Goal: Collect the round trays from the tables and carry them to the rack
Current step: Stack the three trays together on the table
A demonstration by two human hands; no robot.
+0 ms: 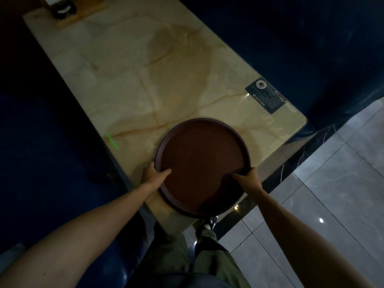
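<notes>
A round dark-brown tray (202,142) lies on the near end of a long cream marble table (133,80), its near rim hanging over the table's edge. My left hand (153,175) grips the tray's left rim, thumb laid inside on the tray floor. On the right rim my right hand (248,179) holds on the same way, thumb inside. The tray carries nothing.
A dark card (266,95) lies at the table's right edge. A wooden holder with a dark object (66,11) stands at the far end. Dark blue seats (301,48) flank the table on both sides. Pale tiled floor (332,183) is at the right.
</notes>
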